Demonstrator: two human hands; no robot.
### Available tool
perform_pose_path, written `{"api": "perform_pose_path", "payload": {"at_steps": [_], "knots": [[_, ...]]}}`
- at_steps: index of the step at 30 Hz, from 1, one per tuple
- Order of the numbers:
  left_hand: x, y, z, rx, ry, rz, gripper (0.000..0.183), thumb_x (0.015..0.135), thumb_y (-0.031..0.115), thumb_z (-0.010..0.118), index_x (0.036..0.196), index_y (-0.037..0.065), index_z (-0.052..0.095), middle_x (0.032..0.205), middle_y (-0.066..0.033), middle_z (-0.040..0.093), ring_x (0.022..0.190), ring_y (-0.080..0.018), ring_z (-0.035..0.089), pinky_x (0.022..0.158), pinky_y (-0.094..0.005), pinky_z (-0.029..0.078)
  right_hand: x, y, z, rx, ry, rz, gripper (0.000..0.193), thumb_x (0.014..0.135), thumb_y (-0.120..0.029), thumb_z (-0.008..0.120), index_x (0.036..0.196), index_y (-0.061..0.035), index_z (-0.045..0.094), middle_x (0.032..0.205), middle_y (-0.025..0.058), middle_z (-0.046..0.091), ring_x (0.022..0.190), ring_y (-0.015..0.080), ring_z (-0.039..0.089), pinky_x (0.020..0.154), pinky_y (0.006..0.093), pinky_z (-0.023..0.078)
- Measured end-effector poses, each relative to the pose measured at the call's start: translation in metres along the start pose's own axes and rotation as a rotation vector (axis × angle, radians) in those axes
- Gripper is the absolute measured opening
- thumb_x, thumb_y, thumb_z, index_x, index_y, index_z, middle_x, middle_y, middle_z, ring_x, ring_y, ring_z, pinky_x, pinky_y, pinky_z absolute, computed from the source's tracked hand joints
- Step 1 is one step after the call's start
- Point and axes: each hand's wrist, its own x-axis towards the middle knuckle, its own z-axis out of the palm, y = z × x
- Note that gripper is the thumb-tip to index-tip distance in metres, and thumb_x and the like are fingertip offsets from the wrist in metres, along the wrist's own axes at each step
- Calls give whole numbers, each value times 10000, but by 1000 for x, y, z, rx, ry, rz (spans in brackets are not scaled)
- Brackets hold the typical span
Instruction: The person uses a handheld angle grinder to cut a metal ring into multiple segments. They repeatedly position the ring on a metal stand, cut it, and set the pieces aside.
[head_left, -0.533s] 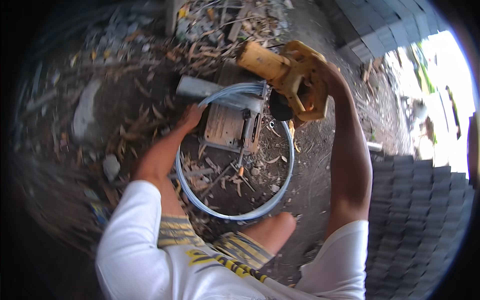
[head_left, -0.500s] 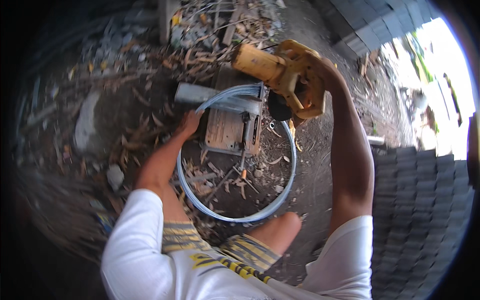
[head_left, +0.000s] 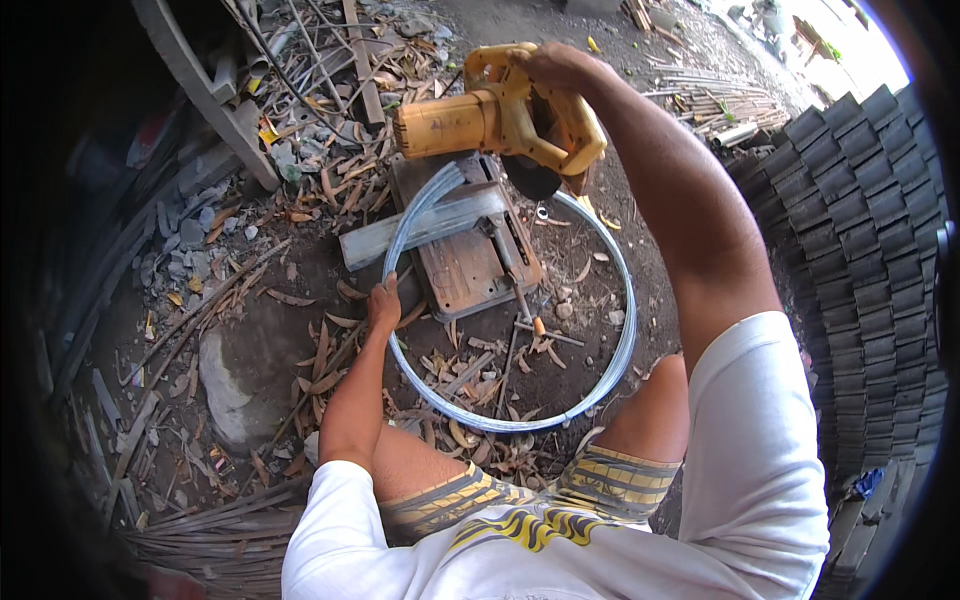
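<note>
A large coil of pale grey wire [head_left: 627,335] loops in front of me, its upper part lying over a metal bar [head_left: 415,232] on the base plate [head_left: 470,275] of a cut-off saw. My left hand [head_left: 383,302] is closed around the coil's left side, near the bar's left end. Above the base stands the saw's yellow motor head [head_left: 450,125], with a dark disc [head_left: 530,178] under it. My right hand [head_left: 555,68] grips the top of its yellow handle; some fingers are hidden. A clamp screw with an orange-tipped handle [head_left: 539,326] sticks out toward me.
Dry leaves and rubble [head_left: 300,130] litter the dirt ground. At the right rise stacked grey roof tiles [head_left: 860,240]. A pale stone slab [head_left: 225,385] lies at the left. Thin poles [head_left: 715,100] lie at the far right, and a wooden post [head_left: 205,95] leans at the far left.
The whole view has turned and shifted, and the picture is sharper. Both hands keep their holds, the left on the wire coil and the right on the raised saw's handle.
</note>
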Motion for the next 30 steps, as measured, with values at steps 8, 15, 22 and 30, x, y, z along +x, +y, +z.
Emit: {"api": "perform_pose_path", "payload": {"at_steps": [8,15,22,30], "knots": [[2,-28,5,-163,-140,-163,651,990,459,583,1356,-68,476,1164,-269,622,914,-323,671,608,-417,542,-67,74,-27,405,773,-202,444,1006,-412,509,1107,-3,648,949,269,691,918,423,680,796,491,516],[3,-22,5,-122,-42,-227,568,1027,417,513,1345,-51,465,965,-186,636,695,-261,639,568,-382,530,-149,282,205,486,339,590,532,937,-439,528,1165,32,628,1241,323,613,1185,465,586,985,528,469],[-8,-2,4,10,11,-238,542,1033,404,502,1335,-46,466,920,-170,633,648,-255,621,557,-374,523,-275,322,395,387,-472,783,602,890,-389,643,1346,-10,544,1366,292,561,1277,419,555,1076,481,453],[2,-17,7,-100,20,-293,744,1003,410,567,1550,69,198,971,-132,597,624,-183,550,525,-359,498,-300,301,418,294,-280,943,638,853,-414,729,1357,-112,481,1373,217,528,1289,410,525,1041,524,469]]}}
